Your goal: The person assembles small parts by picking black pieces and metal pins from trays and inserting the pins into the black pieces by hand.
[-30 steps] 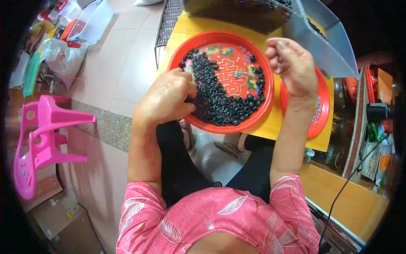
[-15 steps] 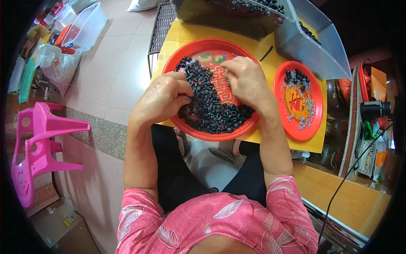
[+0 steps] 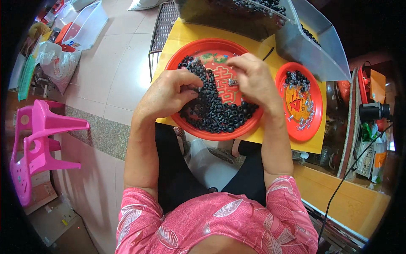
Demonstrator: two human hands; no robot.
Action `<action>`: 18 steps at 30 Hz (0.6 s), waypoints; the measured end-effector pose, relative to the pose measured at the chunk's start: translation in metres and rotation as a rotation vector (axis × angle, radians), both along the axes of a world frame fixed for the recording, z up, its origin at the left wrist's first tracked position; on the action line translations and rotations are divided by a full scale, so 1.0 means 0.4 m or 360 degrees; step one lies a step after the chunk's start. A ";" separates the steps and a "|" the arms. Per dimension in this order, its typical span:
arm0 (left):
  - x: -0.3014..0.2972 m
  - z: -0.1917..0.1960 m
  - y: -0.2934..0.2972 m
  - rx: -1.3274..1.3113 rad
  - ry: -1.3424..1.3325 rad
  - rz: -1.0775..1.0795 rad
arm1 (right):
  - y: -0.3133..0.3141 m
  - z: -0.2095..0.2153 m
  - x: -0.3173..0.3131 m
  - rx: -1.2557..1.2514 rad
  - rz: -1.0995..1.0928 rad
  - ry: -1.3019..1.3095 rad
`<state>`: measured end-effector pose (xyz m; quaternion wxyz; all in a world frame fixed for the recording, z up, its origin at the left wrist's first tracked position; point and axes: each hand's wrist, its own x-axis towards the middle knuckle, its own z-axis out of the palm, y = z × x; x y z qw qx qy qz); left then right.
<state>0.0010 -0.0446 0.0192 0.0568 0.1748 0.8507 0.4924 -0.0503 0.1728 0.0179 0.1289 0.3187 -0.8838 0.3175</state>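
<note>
A round red tray (image 3: 215, 136), raised at the rim and printed inside with a gold-edged pattern, lay flat at the near left corner of a yellow board (image 3: 256, 45). Loose black ring-shaped pieces (image 3: 224, 114), many with their holes showing, spread thickly from the tray's far left edge to its near right edge. Small silvery pieces (image 3: 232, 81) showed right of its middle.

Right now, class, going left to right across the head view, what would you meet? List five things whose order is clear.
Pink plastic seat → left hand → right hand → small red tray → black camera-like device.
</note>
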 end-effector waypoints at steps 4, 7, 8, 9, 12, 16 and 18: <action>-0.003 -0.002 -0.004 0.0036 0.0124 0.0000 | 0.082 0.024 -0.013 0.0193 -0.0226 -0.0242; -0.009 -0.001 0.001 0.0114 0.0060 0.0088 | 0.095 0.033 -0.008 0.0396 -0.0216 -0.0197; -0.012 0.002 0.004 0.0287 -0.0085 0.0149 | 0.095 0.036 -0.005 0.0479 -0.0145 -0.0198; -0.017 0.005 0.007 0.0455 -0.0231 0.0214 | 0.091 0.032 -0.005 0.0505 -0.0111 -0.0166; -0.046 0.008 0.027 0.0929 -0.0326 0.0332 | 0.079 0.015 -0.003 0.0588 -0.0096 -0.0153; -0.082 0.008 0.049 0.1517 -0.0452 0.0275 | 0.059 -0.002 -0.004 0.0717 -0.0051 -0.0060; -0.086 -0.003 0.072 0.1614 -0.0509 0.0298 | 0.053 -0.023 -0.004 0.0712 -0.0066 -0.0051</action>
